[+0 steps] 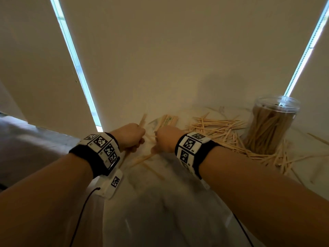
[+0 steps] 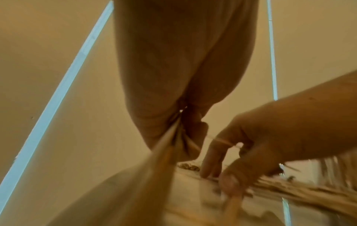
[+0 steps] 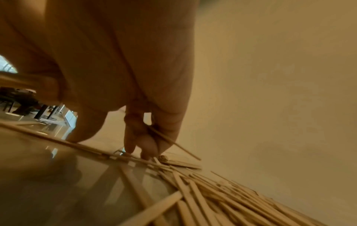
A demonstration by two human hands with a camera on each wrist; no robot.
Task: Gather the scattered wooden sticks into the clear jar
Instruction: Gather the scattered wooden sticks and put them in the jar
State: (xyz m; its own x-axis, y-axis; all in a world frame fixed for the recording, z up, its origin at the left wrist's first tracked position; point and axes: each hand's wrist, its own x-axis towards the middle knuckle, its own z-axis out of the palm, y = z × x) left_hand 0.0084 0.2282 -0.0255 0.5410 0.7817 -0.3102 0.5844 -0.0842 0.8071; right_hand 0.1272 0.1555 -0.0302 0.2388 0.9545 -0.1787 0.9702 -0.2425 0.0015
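Observation:
Thin wooden sticks [image 1: 219, 128] lie scattered over the glossy table [image 1: 160, 202], thickest around the clear jar [image 1: 272, 125] at the right, which stands upright and is packed with sticks. My left hand [image 1: 133, 136] grips a small bundle of sticks [image 2: 164, 146]; their ends poke out above and below the fist. Close to its right, my right hand [image 1: 166, 139] reaches down with its fingertips [image 3: 129, 149] on sticks lying flat, and one thin stick [image 3: 173, 143] is pinched between its fingers. More sticks [image 3: 222, 195] lie just right of that hand.
A beige wall [image 1: 178, 59] with two bright vertical slits stands right behind the table. The table's left edge [image 1: 99, 193] drops to a dark floor. Both wrists wear black bands with marker tags, and thin black cables hang near the front.

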